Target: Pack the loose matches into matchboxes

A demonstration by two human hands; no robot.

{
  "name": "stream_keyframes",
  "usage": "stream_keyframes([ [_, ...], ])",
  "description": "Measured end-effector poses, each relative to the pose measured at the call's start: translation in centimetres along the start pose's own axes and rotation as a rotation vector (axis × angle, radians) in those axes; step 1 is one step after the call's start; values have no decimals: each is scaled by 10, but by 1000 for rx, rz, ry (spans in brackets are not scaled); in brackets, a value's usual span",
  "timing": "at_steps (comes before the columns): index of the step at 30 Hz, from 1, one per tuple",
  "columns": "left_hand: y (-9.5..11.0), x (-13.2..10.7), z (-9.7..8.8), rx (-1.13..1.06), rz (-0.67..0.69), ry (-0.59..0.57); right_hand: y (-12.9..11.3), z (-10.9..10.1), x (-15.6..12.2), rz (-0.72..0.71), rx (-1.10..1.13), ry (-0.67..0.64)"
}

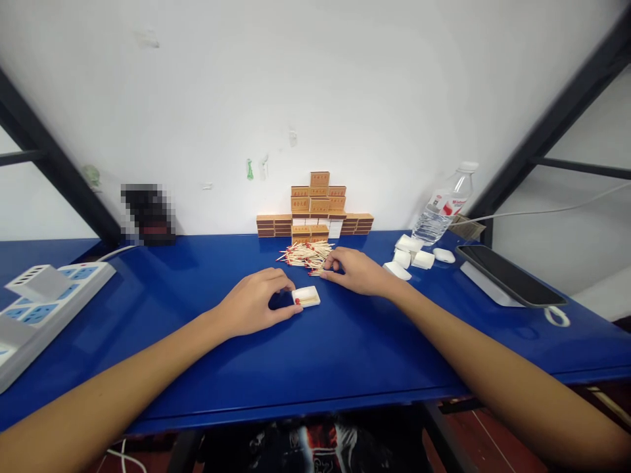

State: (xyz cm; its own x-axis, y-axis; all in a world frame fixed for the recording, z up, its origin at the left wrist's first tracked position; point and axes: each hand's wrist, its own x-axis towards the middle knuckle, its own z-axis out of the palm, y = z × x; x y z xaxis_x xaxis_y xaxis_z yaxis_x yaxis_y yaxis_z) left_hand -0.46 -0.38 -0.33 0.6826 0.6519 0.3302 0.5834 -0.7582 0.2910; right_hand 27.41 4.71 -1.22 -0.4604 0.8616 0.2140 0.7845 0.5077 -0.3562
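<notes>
My left hand (261, 299) grips the left end of a small white matchbox tray (309, 293) between thumb and fingers. A few red-tipped matches (307, 301) lie in that tray. At the near right edge of a loose heap of matches (304, 253), my right hand (355, 270) has its thumb and fingers pinched together by the match ends. Whether a match is between those fingertips is too small to make out. Behind the heap, brown matchboxes (319, 204) are stacked against the wall, with a lower row on each side.
White tray-like pieces (410, 253) lie to the right, with a water bottle (444, 205) behind them. Farther right, a phone (510, 274) rests tilted on a white support. A power strip (54, 309) sits at the left on the blue table (296, 368).
</notes>
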Motion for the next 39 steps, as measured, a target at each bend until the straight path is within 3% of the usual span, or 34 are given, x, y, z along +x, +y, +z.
stream_keyframes([
  [5, 1, 0, 0, -7, 4, 7, -4, 1, 1, 17, 66, -94],
  [12, 0, 0, -1, -5, 9, 4, -1, -16, -8, -28, 28, -179],
  [21, -2, 1, -1, 10, -10, 18, -7, -35, -17, -88, 96, -110],
  [26, -3, 1, 0, 2, 2, 25, -36, -29, -22, -157, 148, -153],
  [31, -1, 1, 0, -14, 21, 20, -58, -15, -24, -229, 42, -163],
  [39, 1, 1, 0, -25, 30, 25, -60, -10, -26, -264, -64, -154],
])
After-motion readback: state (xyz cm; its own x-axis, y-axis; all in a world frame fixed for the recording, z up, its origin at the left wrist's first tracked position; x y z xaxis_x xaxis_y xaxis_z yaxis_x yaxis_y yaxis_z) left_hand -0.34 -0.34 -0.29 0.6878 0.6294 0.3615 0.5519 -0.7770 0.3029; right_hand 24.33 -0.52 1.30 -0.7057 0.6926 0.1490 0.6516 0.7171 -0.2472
